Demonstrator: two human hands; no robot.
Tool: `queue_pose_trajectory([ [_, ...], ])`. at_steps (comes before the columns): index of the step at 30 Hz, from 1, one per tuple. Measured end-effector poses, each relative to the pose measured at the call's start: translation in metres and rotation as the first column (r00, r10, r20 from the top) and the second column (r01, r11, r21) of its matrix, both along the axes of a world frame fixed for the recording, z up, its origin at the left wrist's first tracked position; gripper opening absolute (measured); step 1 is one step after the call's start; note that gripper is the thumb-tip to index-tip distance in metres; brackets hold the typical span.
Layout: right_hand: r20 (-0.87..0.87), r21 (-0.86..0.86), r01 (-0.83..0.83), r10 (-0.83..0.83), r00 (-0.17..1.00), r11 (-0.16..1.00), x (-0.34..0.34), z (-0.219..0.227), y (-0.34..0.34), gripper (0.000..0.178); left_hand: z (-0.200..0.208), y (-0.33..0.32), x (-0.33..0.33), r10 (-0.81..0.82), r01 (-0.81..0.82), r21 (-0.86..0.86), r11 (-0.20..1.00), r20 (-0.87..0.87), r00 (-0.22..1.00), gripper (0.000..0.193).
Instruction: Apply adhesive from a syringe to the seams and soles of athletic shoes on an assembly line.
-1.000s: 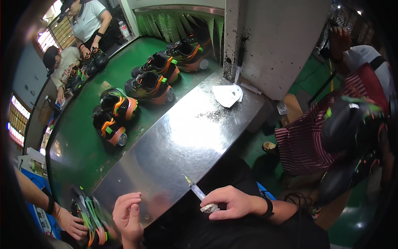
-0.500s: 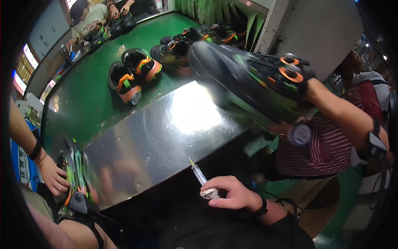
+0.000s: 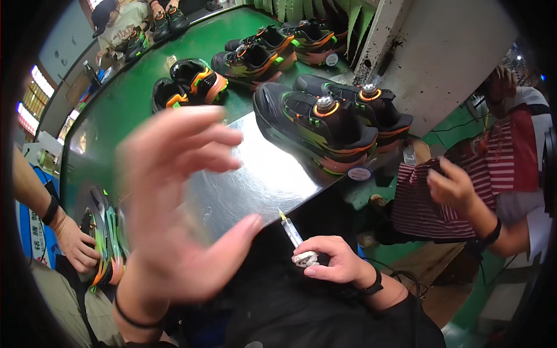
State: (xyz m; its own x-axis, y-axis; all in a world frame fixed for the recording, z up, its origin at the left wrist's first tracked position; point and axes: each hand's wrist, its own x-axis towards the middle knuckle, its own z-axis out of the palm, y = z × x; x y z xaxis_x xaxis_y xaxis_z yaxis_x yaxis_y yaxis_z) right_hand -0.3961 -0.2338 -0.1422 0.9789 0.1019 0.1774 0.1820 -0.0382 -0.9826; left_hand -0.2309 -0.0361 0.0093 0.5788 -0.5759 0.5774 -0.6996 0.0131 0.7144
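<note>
Clear plastic syringe (image 3: 292, 233), held by the right hand (image 3: 335, 258), juts past its curled fingers toward the table's (image 3: 264, 188) near edge; the blurred left hand (image 3: 168, 229) spreads wide.

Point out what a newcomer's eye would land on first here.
The person's own left hand, large, blurred and open, looms left of centre. Next comes the pair of black shoes with orange and green trim, each topped by a round silvery piece, at the far right end of the shiny metal strip. Below, the right hand grips a slim, clear syringe pointing up and away.
</note>
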Motion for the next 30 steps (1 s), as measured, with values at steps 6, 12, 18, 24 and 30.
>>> queue_pose_trajectory([
  [6, -0.027, -0.014, 0.041, -0.042, 0.999, 0.999, -0.003, -0.005, -0.011, 0.033, -0.05, -0.107, 0.056, -0.088, -0.045, 0.368, 0.929, 0.338, 0.937, 0.086],
  [12, -0.071, 0.0, 0.103, -0.103, 0.992, 0.995, -0.012, -0.016, -0.027, 0.033, -0.063, -0.173, 0.077, -0.243, 0.091, 0.459, 0.884, 0.284, 0.928, 0.088],
  [18, 0.024, 0.027, 0.046, -0.047, 0.999, 0.999, -0.007, -0.021, -0.039, 0.034, -0.059, -0.169, 0.081, -0.274, 0.09, 0.452, 0.887, 0.361, 0.891, 0.066],
  [24, 0.059, 0.019, -0.045, 0.044, 0.997, 0.999, -0.005, -0.016, -0.038, 0.034, -0.044, -0.146, 0.075, -0.352, 0.071, 0.569, 0.82, 0.402, 0.845, 0.076],
  [30, 0.111, -0.01, -0.122, 0.123, 0.986, 0.992, -0.007, -0.011, -0.033, 0.034, -0.038, -0.13, 0.075, -0.361, 0.024, 0.568, 0.822, 0.488, 0.795, 0.071],
])
